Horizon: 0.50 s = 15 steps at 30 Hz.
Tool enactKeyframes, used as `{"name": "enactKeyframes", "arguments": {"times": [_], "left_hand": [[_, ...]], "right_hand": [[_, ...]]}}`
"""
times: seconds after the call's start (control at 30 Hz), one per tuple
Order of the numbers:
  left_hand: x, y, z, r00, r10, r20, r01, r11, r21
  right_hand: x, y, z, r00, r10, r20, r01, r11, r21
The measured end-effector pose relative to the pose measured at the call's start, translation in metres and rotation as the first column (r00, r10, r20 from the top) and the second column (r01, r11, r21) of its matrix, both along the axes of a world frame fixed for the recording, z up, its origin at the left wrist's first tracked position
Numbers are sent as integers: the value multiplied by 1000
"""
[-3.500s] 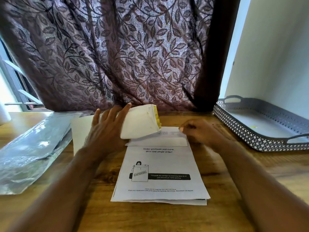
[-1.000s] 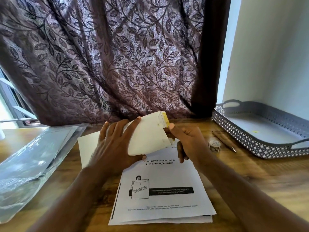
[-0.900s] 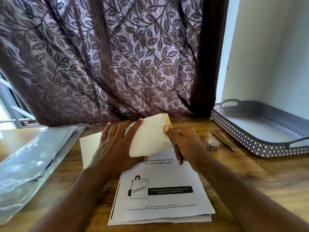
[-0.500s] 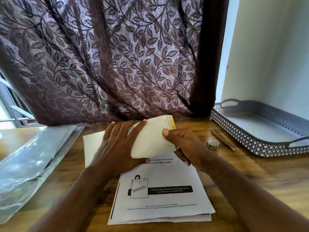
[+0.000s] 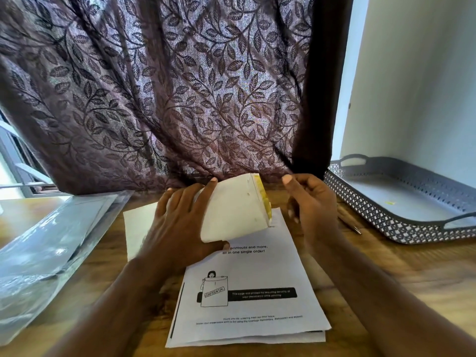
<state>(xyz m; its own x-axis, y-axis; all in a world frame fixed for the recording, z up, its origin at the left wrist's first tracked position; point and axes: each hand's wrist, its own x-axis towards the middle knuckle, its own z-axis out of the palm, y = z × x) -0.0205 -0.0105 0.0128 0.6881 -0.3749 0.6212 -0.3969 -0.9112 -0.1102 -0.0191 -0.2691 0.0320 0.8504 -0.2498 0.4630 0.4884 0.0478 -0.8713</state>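
Daylight from the left, soft edges

Daylight enters through the window (image 5: 11, 161) and glows through the curtain (image 5: 164, 94). Glare whitens the plastic sleeve (image 5: 38, 243) at the table's (image 5: 412, 274) left edge. The right hand (image 5: 310, 202) looks slightly blurred; the wide lens bends the frame's sides.

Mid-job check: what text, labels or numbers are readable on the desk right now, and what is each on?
"printouts and more," / "all in one single order!": top printed sheet; the left hand hides the first line's start.
"CONFIDENTIAL": stamp drawn on that sheet.
Text in the black bar: too blurred to read.
The bottom lines: too small to read.
On the white envelope: no text visible.
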Motion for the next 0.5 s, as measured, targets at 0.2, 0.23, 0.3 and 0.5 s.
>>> {"name": "enactKeyframes", "arguments": {"times": [0.2,0.23,0.3,0.5], "left_hand": [[2,-2,-3,1000,1,-4,-1,1000,2],[3,-1,-3,1000,-7,-4,7,1000,-3],[3,0,-4,1000,-16,-17,16,1000,5],[4,16,3,987,-33,-156,4,983,-181]], "right_hand": [[-3,16,-6,843,367,-394,-352,929,113],[-5,20,-6,829,371,-419,-363,926,102],[-7,26,-7,824,363,-434,-370,926,73],[-5,24,-8,880,304,-365,-320,947,16]]}}
